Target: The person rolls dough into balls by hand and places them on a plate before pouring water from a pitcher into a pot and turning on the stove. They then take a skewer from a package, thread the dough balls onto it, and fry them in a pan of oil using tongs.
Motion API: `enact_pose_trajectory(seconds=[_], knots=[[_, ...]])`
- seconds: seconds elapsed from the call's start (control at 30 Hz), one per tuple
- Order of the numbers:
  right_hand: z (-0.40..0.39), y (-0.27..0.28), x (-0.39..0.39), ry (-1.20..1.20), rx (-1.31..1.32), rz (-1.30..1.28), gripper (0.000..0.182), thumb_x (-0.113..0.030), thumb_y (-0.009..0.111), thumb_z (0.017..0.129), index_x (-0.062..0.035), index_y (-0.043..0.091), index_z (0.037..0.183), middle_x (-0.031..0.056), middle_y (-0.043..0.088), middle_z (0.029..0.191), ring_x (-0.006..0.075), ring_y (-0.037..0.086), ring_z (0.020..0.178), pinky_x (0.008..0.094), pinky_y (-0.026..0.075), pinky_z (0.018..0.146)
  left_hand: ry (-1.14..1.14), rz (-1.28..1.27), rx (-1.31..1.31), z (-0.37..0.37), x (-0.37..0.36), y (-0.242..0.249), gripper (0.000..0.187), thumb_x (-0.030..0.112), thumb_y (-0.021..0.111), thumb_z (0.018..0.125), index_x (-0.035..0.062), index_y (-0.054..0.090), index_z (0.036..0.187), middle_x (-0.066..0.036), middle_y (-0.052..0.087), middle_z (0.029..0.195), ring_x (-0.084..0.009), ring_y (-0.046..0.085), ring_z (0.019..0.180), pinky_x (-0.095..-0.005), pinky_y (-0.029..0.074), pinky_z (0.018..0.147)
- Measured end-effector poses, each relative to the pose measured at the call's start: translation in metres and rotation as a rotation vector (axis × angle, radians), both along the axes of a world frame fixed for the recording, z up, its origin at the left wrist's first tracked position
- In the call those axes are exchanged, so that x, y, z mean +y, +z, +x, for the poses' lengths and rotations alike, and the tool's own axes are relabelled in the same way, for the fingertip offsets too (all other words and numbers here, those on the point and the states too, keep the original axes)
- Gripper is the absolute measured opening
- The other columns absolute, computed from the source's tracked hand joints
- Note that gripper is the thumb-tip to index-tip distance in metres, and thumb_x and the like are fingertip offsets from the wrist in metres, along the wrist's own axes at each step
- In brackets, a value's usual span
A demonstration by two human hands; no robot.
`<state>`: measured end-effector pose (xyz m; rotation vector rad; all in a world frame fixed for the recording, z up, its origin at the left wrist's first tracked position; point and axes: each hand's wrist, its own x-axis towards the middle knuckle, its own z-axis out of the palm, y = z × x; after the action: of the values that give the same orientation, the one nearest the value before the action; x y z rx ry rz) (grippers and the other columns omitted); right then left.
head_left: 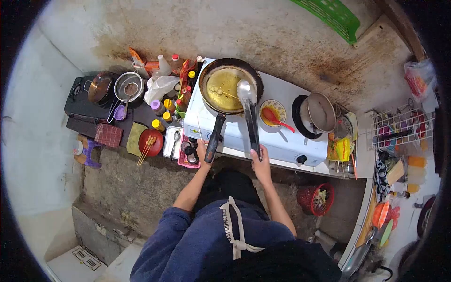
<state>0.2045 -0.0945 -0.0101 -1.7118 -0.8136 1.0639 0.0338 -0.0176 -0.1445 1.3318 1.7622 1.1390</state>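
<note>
A frying pan with yellow oil sits on the white stove, a skewer with pale food lying in the oil. My right hand is closed around the black handle of metal-tipped tongs, whose silver end reaches over the pan's right side. Beside the pan handle, my left hand is closed with a thin wooden stick rising from its fingers. Right of the tongs stands a patterned bowl of yellow liquid, holding a red spoon.
Several skewers lie on a red plate at the left, next to a white tray with a spoon. Sauce bottles crowd the counter left of the stove. A metal pot stands right; a red basket is below.
</note>
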Motion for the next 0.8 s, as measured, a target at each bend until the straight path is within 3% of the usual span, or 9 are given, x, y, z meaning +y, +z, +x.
enact_pose_trajectory(seconds=[0.1, 0.17, 0.2, 0.23, 0.33, 0.4, 0.6, 0.63, 0.8], knots=[[-0.012, -0.011, -0.004, -0.013, -0.004, -0.007, 0.047, -0.024, 0.059, 0.081, 0.0019, 0.039, 0.114, 0.0065, 0.053, 0.088, 0.0113, 0.049, 0.08, 0.0234, 0.04, 0.072, -0.026, -0.012, 0.053, -0.002, 0.001, 0.008, 0.052, 0.032, 0.076, 0.06, 0.003, 0.036, 0.076, -0.008, 0.048, 0.062, -0.0201, 0.048, 0.057, -0.0315, 0.04, 0.054], [-0.014, -0.013, -0.004, -0.034, -0.145, 0.107, 0.046, -0.021, 0.058, 0.082, -0.0016, 0.036, 0.117, 0.0028, 0.047, 0.082, 0.0074, 0.046, 0.058, 0.0208, 0.038, 0.049, -0.064, -0.05, 0.025, -0.003, 0.004, 0.008, 0.05, 0.031, 0.075, 0.061, 0.0022, 0.037, 0.077, -0.009, 0.048, 0.062, -0.0222, 0.05, 0.057, -0.0339, 0.041, 0.055], [-0.009, -0.01, -0.003, -0.049, -0.148, 0.11, 0.046, -0.021, 0.058, 0.082, -0.0016, 0.036, 0.117, 0.0028, 0.047, 0.082, 0.0074, 0.046, 0.058, 0.0208, 0.038, 0.049, -0.093, -0.125, 0.01, -0.003, 0.007, 0.007, 0.049, 0.031, 0.074, 0.062, 0.0018, 0.037, 0.077, -0.009, 0.049, 0.062, -0.0235, 0.051, 0.057, -0.0348, 0.042, 0.056], [-0.001, -0.007, 0.0, -0.081, -0.334, 0.196, 0.05, -0.021, 0.059, 0.081, 0.0004, 0.034, 0.119, 0.0067, 0.048, 0.091, 0.0117, 0.048, 0.072, 0.024, 0.04, 0.062, -0.111, -0.051, 0.077, -0.003, 0.004, 0.005, 0.049, 0.039, 0.067, 0.069, 0.0024, 0.036, 0.078, -0.015, 0.052, 0.06, -0.0332, 0.054, 0.057, -0.0384, 0.041, 0.055], [0.059, 0.038, 0.014, -0.26, -0.594, 0.247, 0.065, -0.024, 0.063, 0.075, 0.006, 0.03, 0.122, 0.0225, 0.042, 0.115, 0.0318, 0.044, 0.107, 0.0364, 0.033, 0.091, -0.177, -0.027, 0.008, -0.001, 0.003, 0.015, 0.044, 0.032, 0.068, 0.07, 0.0021, 0.036, 0.077, -0.016, 0.052, 0.06, -0.0336, 0.055, 0.058, -0.0375, 0.042, 0.055], [0.112, 0.04, 0.019, -0.335, -0.931, 0.184, 0.068, -0.028, 0.063, 0.074, 0.0071, 0.03, 0.122, 0.024, 0.04, 0.117, 0.0357, 0.042, 0.108, 0.0375, 0.033, 0.092, -0.189, 0.014, -0.03, 0.0, 0.003, 0.015, 0.043, 0.03, 0.068, 0.071, 0.0021, 0.036, 0.077, -0.016, 0.052, 0.06, -0.0337, 0.054, 0.057, -0.0367, 0.042, 0.054], [0.217, 0.027, 0.023, -0.432, -0.994, 0.014, 0.07, -0.033, 0.064, 0.073, 0.0112, 0.033, 0.117, 0.0274, 0.04, 0.117, 0.0389, 0.039, 0.109, 0.0381, 0.031, 0.094, -0.176, 0.0, -0.004, 0.0, 0.001, 0.018, 0.038, 0.03, 0.062, 0.075, 0.002, 0.036, 0.077, -0.016, 0.051, 0.058, -0.0365, 0.054, 0.058, -0.0393, 0.041, 0.054], [0.223, 0.026, 0.023, -0.403, -1.023, 0.002, 0.07, -0.033, 0.064, 0.072, 0.0117, 0.033, 0.117, 0.0284, 0.04, 0.116, 0.0392, 0.039, 0.11, 0.0384, 0.031, 0.094, -0.174, 0.054, -0.042, -0.008, 0.005, -0.041, 0.034, 0.028, 0.058, 0.079, 0.0026, 0.036, 0.077, -0.015, 0.05, 0.059, -0.0335, 0.053, 0.055, -0.0392, 0.04, 0.053], [0.23, 0.029, 0.017, -0.345, -0.887, -0.093, 0.069, -0.031, 0.066, 0.071, 0.0124, 0.036, 0.115, 0.0299, 0.043, 0.109, 0.0393, 0.042, 0.104, 0.0394, 0.034, 0.09, -0.141, 0.218, -0.069, -0.03, -0.003, -0.007, 0.023, 0.022, 0.047, 0.086, 0.0046, 0.034, 0.078, -0.007, 0.051, 0.067, -0.0199, 0.051, 0.059, -0.0312, 0.041, 0.056]])
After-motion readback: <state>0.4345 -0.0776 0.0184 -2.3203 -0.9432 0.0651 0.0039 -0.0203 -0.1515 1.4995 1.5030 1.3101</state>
